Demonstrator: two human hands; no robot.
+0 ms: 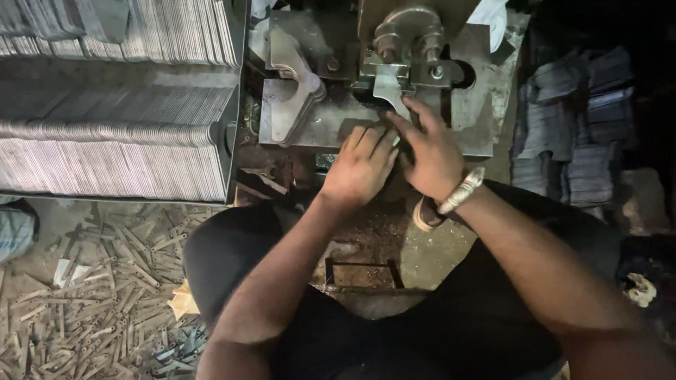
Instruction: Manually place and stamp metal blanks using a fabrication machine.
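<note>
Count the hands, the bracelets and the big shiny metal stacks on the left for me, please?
Hands: 2, the left hand and the right hand, close together on the metal plate
Bracelets: 1, the bracelet on the right wrist
Rows of stacked metal strips: 3, the top row, the middle row, the bottom row
Total: 6

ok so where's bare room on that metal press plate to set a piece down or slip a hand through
Bare patches: the grey steel plate right of the clamp block, and a strip between the curved metal blanks and the left hand. It is crowded under the clamp, where the right hand reaches.
</note>
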